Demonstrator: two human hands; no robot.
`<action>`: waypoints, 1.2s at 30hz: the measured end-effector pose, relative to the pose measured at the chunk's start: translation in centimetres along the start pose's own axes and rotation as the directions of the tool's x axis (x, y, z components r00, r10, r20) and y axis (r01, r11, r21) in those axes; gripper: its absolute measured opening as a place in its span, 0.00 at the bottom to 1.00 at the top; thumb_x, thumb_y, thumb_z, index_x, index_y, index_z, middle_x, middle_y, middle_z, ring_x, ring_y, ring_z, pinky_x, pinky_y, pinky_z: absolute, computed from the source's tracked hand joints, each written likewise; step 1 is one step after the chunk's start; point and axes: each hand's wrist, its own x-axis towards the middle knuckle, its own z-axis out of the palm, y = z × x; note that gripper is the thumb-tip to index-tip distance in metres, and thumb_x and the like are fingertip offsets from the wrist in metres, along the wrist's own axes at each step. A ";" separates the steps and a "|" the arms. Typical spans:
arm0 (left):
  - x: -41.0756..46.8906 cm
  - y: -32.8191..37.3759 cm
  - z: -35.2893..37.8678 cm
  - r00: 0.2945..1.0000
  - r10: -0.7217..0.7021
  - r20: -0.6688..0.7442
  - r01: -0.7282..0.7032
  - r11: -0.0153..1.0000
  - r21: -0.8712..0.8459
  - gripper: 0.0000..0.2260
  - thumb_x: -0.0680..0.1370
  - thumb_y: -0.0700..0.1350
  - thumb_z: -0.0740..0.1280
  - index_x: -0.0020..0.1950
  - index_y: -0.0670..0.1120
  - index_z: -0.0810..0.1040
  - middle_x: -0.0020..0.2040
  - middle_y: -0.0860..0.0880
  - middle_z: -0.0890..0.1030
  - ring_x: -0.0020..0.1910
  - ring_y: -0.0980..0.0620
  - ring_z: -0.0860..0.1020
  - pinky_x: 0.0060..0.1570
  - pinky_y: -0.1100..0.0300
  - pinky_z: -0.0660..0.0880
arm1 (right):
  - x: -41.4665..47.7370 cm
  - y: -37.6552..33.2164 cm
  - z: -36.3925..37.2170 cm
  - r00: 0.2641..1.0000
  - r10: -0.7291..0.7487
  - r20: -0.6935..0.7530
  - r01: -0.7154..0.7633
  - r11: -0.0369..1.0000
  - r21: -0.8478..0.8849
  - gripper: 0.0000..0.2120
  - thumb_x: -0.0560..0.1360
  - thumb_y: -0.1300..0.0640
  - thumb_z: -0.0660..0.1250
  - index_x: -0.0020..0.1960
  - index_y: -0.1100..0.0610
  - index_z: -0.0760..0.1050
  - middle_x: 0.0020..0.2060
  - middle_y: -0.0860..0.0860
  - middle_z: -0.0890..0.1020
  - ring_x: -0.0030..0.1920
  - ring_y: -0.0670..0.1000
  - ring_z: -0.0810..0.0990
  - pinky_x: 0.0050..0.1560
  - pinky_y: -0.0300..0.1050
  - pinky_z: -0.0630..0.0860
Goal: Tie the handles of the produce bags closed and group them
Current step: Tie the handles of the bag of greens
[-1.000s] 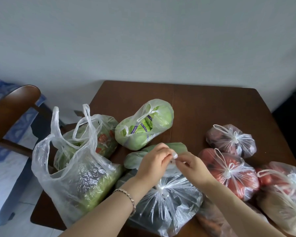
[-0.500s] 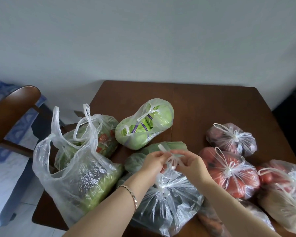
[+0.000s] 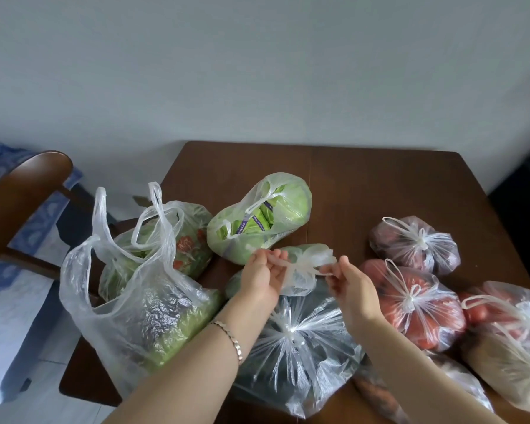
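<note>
Both ends of the handles [image 3: 300, 269] are pinched, one by the left hand [image 3: 262, 275] and one by the right hand [image 3: 349, 281], with a knot between them. They belong to the front bag [image 3: 306, 362], which lies mid-worktop [image 3: 364, 191]; its dark content is hard to make out. A green bag [image 3: 305, 250] behind is mostly hidden by the hands.

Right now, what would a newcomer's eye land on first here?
The left hand and right hand pinch the handles of the centre bag, mid-knot. Knotted bags of red produce cluster on the right of the table; untied bags of greens sit left, handles loose.
</note>
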 end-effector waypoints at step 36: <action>-1.9 0.9 -0.9 0.872 -0.033 0.488 -0.371 0.606 0.704 0.11 0.77 0.50 0.62 0.46 0.47 0.83 0.24 0.57 0.69 0.29 0.57 0.65 0.45 0.64 0.66 | 0.8 -1.9 -1.2 0.940 -0.238 0.246 0.336 0.769 -0.544 0.11 0.76 0.62 0.63 0.57 0.56 0.77 0.43 0.47 0.77 0.37 0.41 0.73 0.41 0.32 0.74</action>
